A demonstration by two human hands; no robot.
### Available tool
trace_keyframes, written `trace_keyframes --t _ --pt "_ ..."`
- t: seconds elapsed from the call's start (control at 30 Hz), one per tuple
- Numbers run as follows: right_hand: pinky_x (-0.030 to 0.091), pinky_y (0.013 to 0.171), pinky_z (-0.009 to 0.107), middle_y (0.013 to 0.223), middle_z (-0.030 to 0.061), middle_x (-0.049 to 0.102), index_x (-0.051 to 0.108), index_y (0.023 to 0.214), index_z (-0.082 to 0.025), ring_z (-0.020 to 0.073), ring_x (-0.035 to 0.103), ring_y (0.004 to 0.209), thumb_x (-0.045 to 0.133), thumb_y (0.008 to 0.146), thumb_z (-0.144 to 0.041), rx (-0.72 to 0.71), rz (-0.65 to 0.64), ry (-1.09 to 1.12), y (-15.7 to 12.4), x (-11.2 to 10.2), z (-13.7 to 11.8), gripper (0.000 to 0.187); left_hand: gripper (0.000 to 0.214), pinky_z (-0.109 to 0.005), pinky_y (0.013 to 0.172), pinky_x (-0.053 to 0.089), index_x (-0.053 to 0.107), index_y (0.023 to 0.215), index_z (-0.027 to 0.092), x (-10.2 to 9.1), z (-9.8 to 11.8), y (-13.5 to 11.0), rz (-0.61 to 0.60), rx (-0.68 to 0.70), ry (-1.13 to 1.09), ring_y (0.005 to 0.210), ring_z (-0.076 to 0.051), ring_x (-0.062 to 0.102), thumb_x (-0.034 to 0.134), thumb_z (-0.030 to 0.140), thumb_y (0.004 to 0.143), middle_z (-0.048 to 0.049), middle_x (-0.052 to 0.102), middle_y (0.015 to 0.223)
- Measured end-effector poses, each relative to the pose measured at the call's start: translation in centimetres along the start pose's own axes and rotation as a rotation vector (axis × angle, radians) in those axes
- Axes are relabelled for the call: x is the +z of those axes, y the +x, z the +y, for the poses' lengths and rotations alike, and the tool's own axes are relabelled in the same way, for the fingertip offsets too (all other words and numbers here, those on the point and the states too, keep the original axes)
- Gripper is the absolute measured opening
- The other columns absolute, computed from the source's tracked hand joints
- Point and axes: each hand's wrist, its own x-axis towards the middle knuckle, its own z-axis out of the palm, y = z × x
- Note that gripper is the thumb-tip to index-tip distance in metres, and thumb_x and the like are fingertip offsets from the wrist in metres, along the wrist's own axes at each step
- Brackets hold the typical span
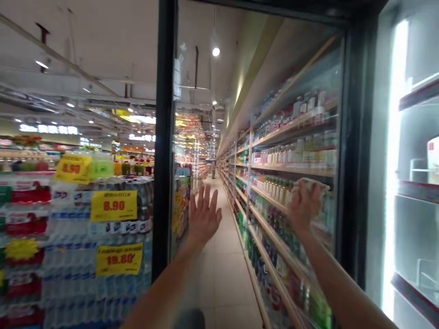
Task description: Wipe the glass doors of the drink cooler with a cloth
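Note:
An open glass fridge door (pixel 274 68) with a black frame (pixel 164 137) stands in front of me. My left hand (pixel 204 214) lies flat against the glass, fingers spread apart, holding nothing. Further right, my right hand (pixel 302 205) is closed on a pale cloth (pixel 313 183) and presses it against the glass. Both forearms reach up from the bottom of the view. Through the glass I see a shop aisle and long shelves of bottles.
The lit fridge interior (pixel 411 192) with red-edged shelves is at the right. Stacked packs of bottled water with yellow price tags (pixel 114 205) stand at the left. A tiled aisle (pixel 222 256) runs ahead, with a person (pixel 213 169) far down it.

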Motion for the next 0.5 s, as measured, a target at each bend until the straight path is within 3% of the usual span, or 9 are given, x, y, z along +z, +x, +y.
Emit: trace_keyframes --t 0.07,0.2,0.27,0.33,0.4,0.47,0.5 --pt "0.033 0.097 0.06 0.143 0.0204 0.037 0.057 0.123 -0.015 0.0355 0.036 0.131 0.036 0.091 -0.028 0.014 -0.063 0.033 -0.8 0.3 -0.6 0.041 0.055 -0.05 0.113 0.017 0.033 0.139 0.013 0.2 0.0 -0.1 0.006 0.004 0.034 0.142 -0.027 0.009 0.043 0.031 0.087 -0.0156 0.034 0.146" --pt "0.026 0.108 0.05 0.14 0.0087 0.045 0.058 0.121 -0.027 0.026 0.033 0.134 0.043 0.088 -0.021 -0.514 -0.32 0.216 -6.2 -0.2 -6.3 0.037 0.056 -0.05 0.113 0.017 0.033 0.139 0.013 0.5 -0.1 -0.3 0.025 0.017 0.046 0.142 -0.027 0.009 0.043 0.033 0.088 -0.0159 0.035 0.145" --pt "0.024 0.109 0.05 0.135 0.0059 0.051 0.06 0.117 -0.029 0.0243 0.038 0.131 0.047 0.086 -0.021 -0.595 -0.305 0.243 -7.3 -0.3 -6.9 0.034 0.056 -0.049 0.113 0.017 0.032 0.139 0.013 0.5 -0.1 -0.4 0.02 0.016 0.037 0.142 -0.026 0.01 0.043 0.033 0.088 -0.0151 0.035 0.146" --pt "0.026 0.107 0.051 0.129 0.0089 0.055 0.061 0.117 -0.024 0.0259 0.043 0.127 0.048 0.086 -0.026 -0.436 -0.177 0.178 -5.9 0.1 -4.9 0.033 0.057 -0.048 0.114 0.017 0.031 0.14 0.014 0.4 -0.2 -0.5 0.011 0.018 0.03 0.142 -0.026 0.01 0.043 0.034 0.088 -0.0142 0.034 0.146" --pt "0.031 0.103 0.054 0.128 0.0143 0.054 0.059 0.12 -0.018 0.0296 0.045 0.125 0.046 0.087 -0.033 -0.18 -0.033 0.094 -3.2 0.6 -1.5 0.039 0.058 -0.049 0.114 0.017 0.031 0.14 0.014 0.3 -0.1 -0.5 0.004 0.02 0.03 0.142 -0.026 0.01 0.044 0.034 0.088 -0.0141 0.033 0.147" --pt "0.032 0.102 0.057 0.136 0.0188 0.046 0.056 0.124 -0.013 0.0334 0.04 0.128 0.041 0.088 -0.036 0.038 0.043 0.052 -0.8 0.9 1.0 0.045 0.058 -0.05 0.113 0.017 0.03 0.141 0.014 0.2 -0.1 -0.4 -0.005 0.019 0.033 0.142 -0.027 0.008 0.044 0.034 0.088 -0.0147 0.032 0.147" --pt "0.031 0.102 0.058 0.141 0.0201 0.04 0.055 0.125 -0.011 0.0341 0.036 0.131 0.038 0.089 -0.035 0.078 0.038 0.051 -0.3 0.9 1.3 0.046 0.058 -0.05 0.113 0.018 0.03 0.141 0.013 0.2 0.0 -0.4 -0.01 0.019 0.035 0.142 -0.027 0.008 0.043 0.034 0.088 -0.015 0.032 0.147"
